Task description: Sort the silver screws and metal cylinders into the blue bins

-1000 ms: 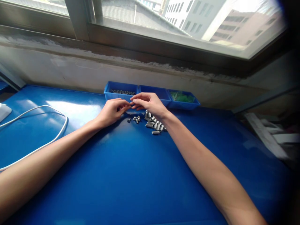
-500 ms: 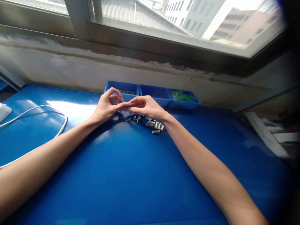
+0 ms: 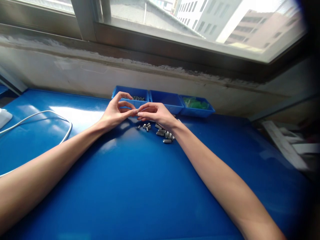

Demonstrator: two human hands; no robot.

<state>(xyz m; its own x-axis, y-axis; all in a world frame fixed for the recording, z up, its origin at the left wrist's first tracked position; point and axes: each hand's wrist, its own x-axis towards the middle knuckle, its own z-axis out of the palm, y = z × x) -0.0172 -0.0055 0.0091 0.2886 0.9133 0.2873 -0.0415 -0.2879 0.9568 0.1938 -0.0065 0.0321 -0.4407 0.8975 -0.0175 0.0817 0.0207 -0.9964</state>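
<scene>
Both hands meet fingertip to fingertip just above the table, in front of the blue bins. My left hand [image 3: 115, 111] is closed in a pinch, thumb against fingers. Closed the same way, my right hand [image 3: 157, 115] touches the left one's fingertips. Whatever lies between them is too small and covered to make out. Below the hands lie several small metal screws [image 3: 147, 126]. Several silvery metal cylinders [image 3: 167, 141] are heaped under my right wrist, which partly hides them.
Against the wall stand a blue bin of small metal parts [image 3: 138, 98], a middle blue bin [image 3: 165, 96] and a blue bin with green material [image 3: 196, 103]. A white cable [image 3: 67, 133] curves over the blue table [image 3: 140, 186] at left. Pale boards [image 3: 285, 143] lie at right.
The fingertips of both hands have drawn closer together in their pinch. The screws and cylinders on the table look unmoved.
</scene>
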